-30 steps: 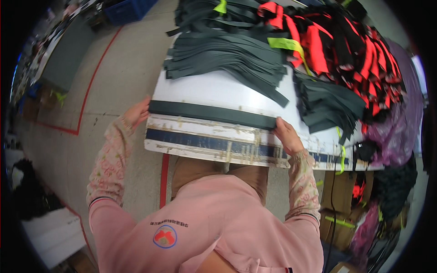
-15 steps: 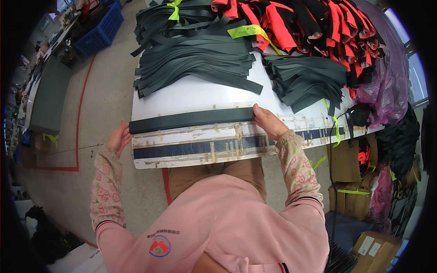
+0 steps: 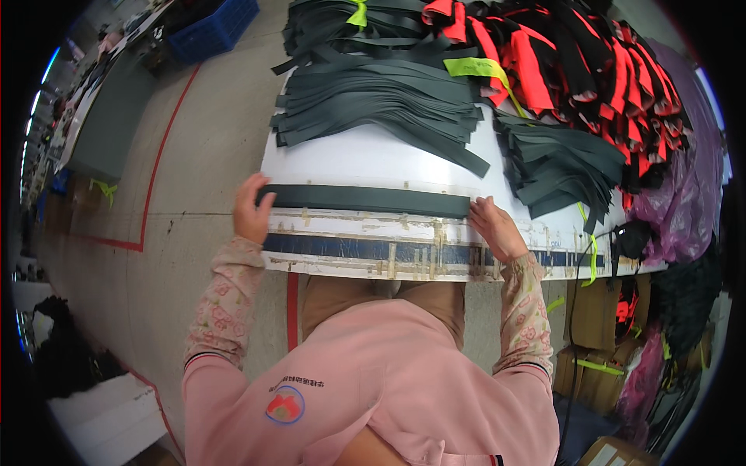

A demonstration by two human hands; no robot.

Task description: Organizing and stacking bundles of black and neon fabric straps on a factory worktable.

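Observation:
A dark green-grey fabric band (image 3: 365,199), seemingly several strips stacked flat, lies lengthwise along the near part of the white table (image 3: 334,165). At its left end is my left hand (image 3: 252,213), thumb and fingers apart around the end and touching it. My right hand (image 3: 501,231) has its fingers extended against the band's right end. Neither hand appears closed around the band. Farther back sits a large pile of similar dark strips (image 3: 381,101), with another pile (image 3: 563,163) to its right.
Red and black fabric pieces (image 3: 575,62) are heaped at the back right, beside purple plastic sheeting (image 3: 680,186). Yellow-green ribbons (image 3: 478,68) mark the piles. Taped lines and a dark blue strip (image 3: 334,247) run along the table's near edge. Cardboard boxes (image 3: 602,311) stand below right.
The view has shifted, so the table sits farther right in the picture. My left hand has come in against the band's left end, and my right fingers have straightened at the other end.

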